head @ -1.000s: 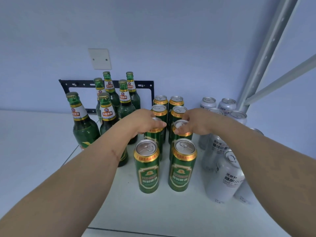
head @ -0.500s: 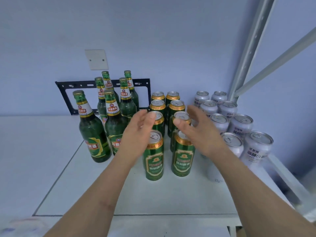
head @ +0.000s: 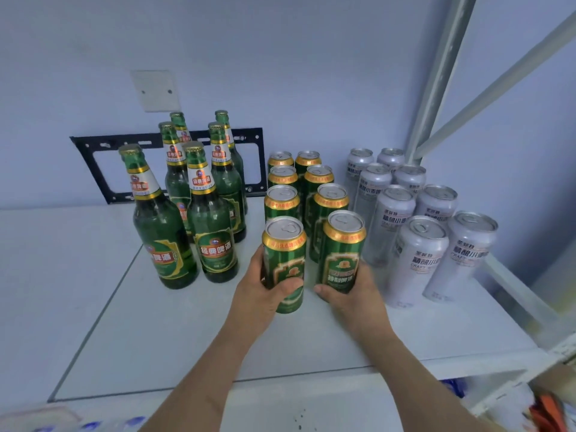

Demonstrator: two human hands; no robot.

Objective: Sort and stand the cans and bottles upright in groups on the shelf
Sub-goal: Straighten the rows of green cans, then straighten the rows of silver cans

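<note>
Green cans (head: 283, 260) upright, left hand (head: 265, 291), right hand (head: 349, 294) gripping

Front shelf (head: 174, 344): lying open for a hand.
Left: green bottles (head: 187, 219) blocking.
Middle: green cans (head: 307, 194) crowding.
Right: silver cans (head: 414, 226) and upright post (head: 442, 73) blocking.
</note>
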